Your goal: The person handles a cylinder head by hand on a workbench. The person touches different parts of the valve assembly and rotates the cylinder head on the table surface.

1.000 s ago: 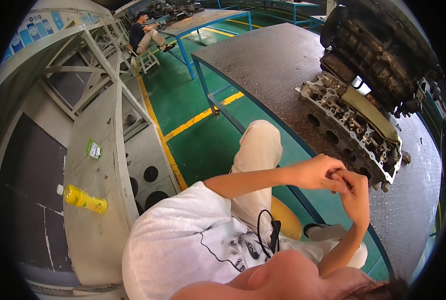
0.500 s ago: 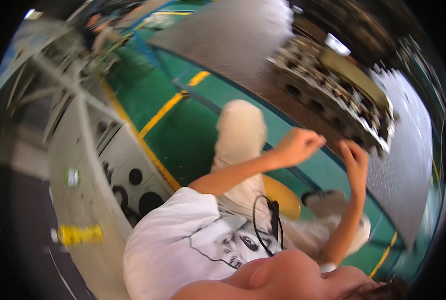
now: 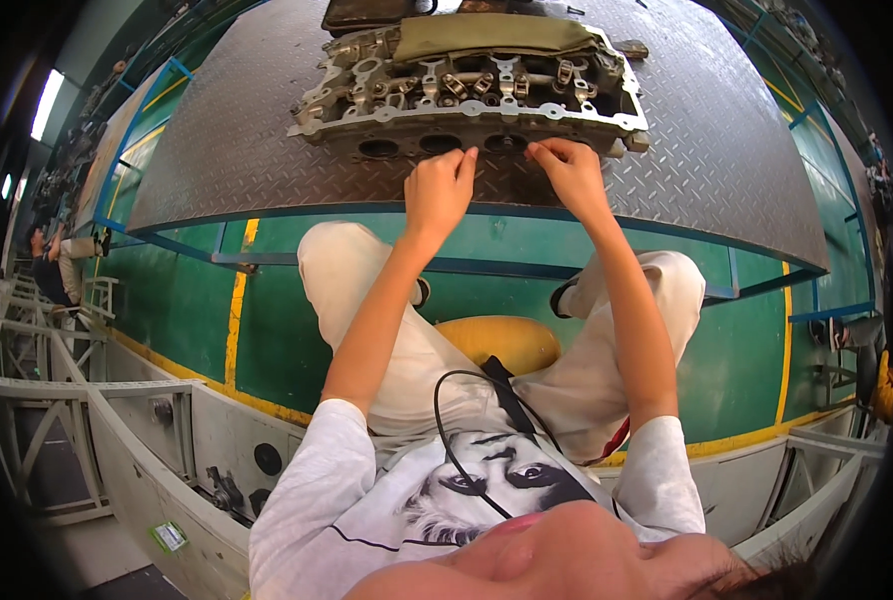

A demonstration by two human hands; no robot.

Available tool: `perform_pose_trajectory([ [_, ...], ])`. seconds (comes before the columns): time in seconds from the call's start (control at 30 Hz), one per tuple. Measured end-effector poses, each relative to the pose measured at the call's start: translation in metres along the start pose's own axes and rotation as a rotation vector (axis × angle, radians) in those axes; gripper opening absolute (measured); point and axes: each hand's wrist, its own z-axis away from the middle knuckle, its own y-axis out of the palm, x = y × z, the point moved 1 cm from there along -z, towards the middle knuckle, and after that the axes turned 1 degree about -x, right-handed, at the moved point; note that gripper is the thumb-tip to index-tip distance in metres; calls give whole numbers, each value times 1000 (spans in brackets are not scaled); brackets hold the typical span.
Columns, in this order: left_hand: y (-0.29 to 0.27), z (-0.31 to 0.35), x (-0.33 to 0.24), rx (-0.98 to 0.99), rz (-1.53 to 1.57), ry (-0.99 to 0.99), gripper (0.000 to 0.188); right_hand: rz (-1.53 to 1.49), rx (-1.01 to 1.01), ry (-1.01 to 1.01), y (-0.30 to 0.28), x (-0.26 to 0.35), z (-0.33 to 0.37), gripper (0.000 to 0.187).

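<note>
An engine cylinder head (image 3: 339, 116) lies on a metal-topped table (image 3: 237, 140), its row of round ports facing me and several rocker arms showing in its open top. A folded olive cloth (image 3: 492, 37) rests along its far side. My left hand (image 3: 437, 196) is closed just in front of the ports, thumb and forefinger together. To its right, my right hand (image 3: 573, 176) pinches close to the lower front face of the cylinder head. Whatever either hand may hold is too small or hidden to name, and I cannot tell whether the right fingertips touch the metal.
Blue framing (image 3: 527, 212) edges the treadplate table. A dark tray-like part (image 3: 367, 12) sits beyond the cylinder head. Below my lap shows a yellow rounded seat (image 3: 497, 340); a black cable (image 3: 439, 400) loops over my shirt. A pale metal frame (image 3: 147, 460) stands behind, and another person (image 3: 62, 262) sits far left.
My view has swung round and steadied, so the cylinder head now lies level ahead of me. Both hands are still raised at its front side, fingers closed.
</note>
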Motion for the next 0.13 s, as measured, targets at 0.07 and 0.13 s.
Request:
perform_pose_trajectory([
  [0.07,3,-6,4,-12,-23,23,37,24,5,41,3,7,-3,24],
  [0.13,6,-11,10,-49,-29,86,38,20,-31,95,4,5,-5,24],
])
